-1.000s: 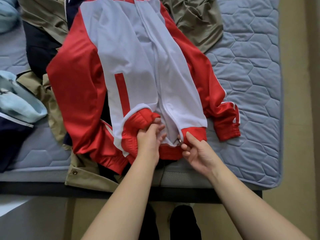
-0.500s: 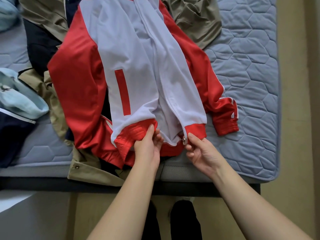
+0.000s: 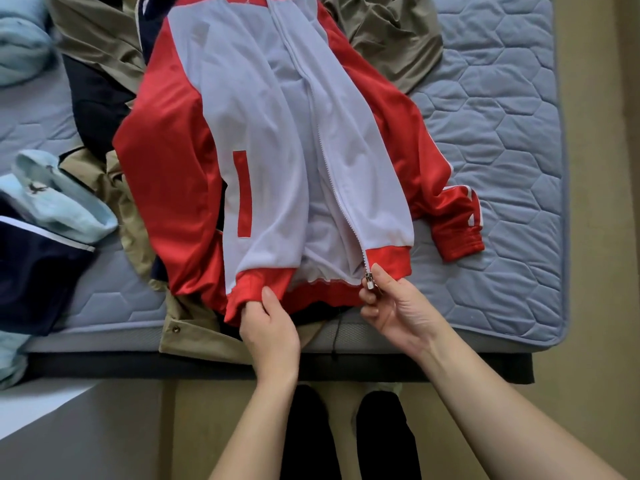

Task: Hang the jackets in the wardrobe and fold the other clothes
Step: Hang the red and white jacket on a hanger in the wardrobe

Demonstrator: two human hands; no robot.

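A red and white zip jacket (image 3: pixel 263 140) lies front up on the bed, its hem toward me and its lower zipper parted. My left hand (image 3: pixel 268 323) grips the red hem band of the left front panel. My right hand (image 3: pixel 394 306) pinches the metal zipper slider (image 3: pixel 368 281) at the bottom of the right panel. The jacket's right sleeve (image 3: pixel 450 216) lies out on the mattress. Beneath it lie a khaki garment (image 3: pixel 194 332) and a dark navy garment (image 3: pixel 93 98).
The grey-blue quilted mattress (image 3: pixel 502 150) stretches to the right, its near edge just before my legs. Light blue clothes (image 3: pixel 59 199) and a navy piece (image 3: pixel 31 282) lie at the left. An olive garment (image 3: pixel 388 39) sits at the top right.
The bunched left hem has been pulled flat and the two hem ends have drawn apart. My right hand now pinches the zipper slider. The view has moved closer.
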